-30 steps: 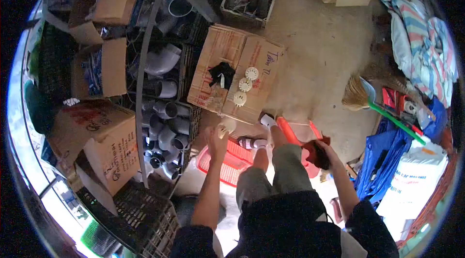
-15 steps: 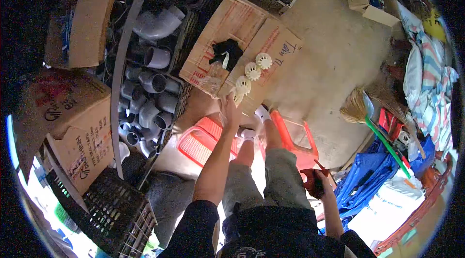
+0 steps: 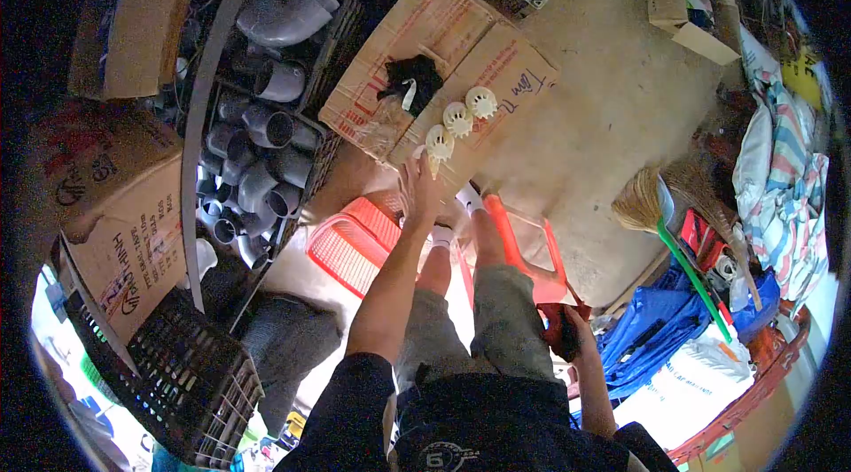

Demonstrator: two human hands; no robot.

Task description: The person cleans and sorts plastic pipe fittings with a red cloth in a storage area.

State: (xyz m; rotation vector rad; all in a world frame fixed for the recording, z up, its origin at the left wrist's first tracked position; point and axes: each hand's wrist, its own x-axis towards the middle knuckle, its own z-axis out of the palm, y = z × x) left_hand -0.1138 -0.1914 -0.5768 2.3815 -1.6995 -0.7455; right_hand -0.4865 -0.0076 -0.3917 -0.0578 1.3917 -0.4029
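Note:
On a flattened cardboard box (image 3: 507,73) lie several round cream plastic pieces (image 3: 457,119) with slotted rims, in a slanting row. My left hand (image 3: 417,191) is at the near end of that row, its fingers closed around a cream piece that they mostly hide. A crumpled black cloth item (image 3: 413,82) with a white strip rests beside the row, on the cardboard. By my right thigh, my right hand (image 3: 582,336) grips a red and dark object (image 3: 560,323) whose kind I cannot make out.
A red plastic basket (image 3: 341,246) and a red stool (image 3: 532,264) stand near my legs. Grey pipe elbows (image 3: 257,184) fill crates at left, above a black crate (image 3: 191,383). At right are a broom (image 3: 643,202), a blue tarp (image 3: 660,321) and a striped sack (image 3: 780,197).
My view has shifted slightly. My left hand has stayed at the near end of the row, its fingers now further around the end piece. My right hand still holds the red and dark object.

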